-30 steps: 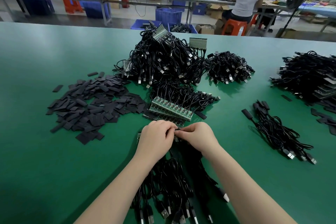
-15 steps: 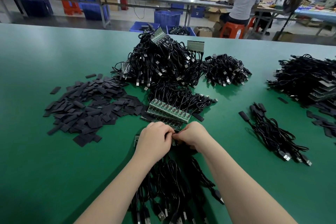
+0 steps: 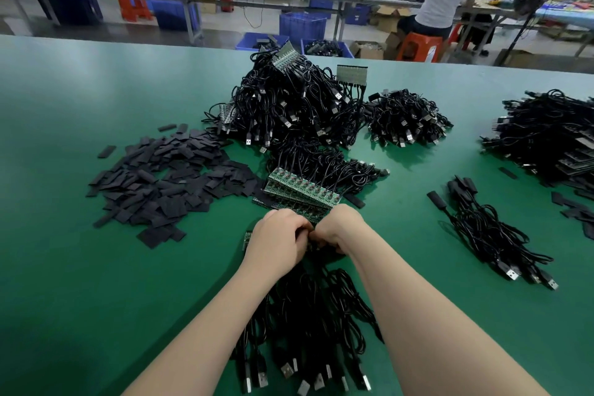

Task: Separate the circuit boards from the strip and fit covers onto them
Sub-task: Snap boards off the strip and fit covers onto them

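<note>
My left hand (image 3: 279, 239) and my right hand (image 3: 341, 228) meet knuckle to knuckle low over the green table, fingers curled round a strip of circuit boards (image 3: 247, 238) whose left end pokes out past the left hand. Most of that strip is hidden by my fingers. Its black USB cables (image 3: 305, 331) trail toward me between my forearms. Just beyond my hands lies a stack of further board strips (image 3: 300, 191) with cables. A heap of flat black covers (image 3: 160, 183) spreads to the left.
A big tangle of cabled strips (image 3: 289, 103) rises at the table's centre back, with a smaller bundle (image 3: 406, 119) to its right. A loose cable bundle (image 3: 488, 231) lies right of my hands, and another pile (image 3: 553, 135) at the far right. People sit at benches behind.
Both hands stay pressed together on the strip and have shifted slightly away from me, toward the stack of strips. The camera view has tipped a little.
</note>
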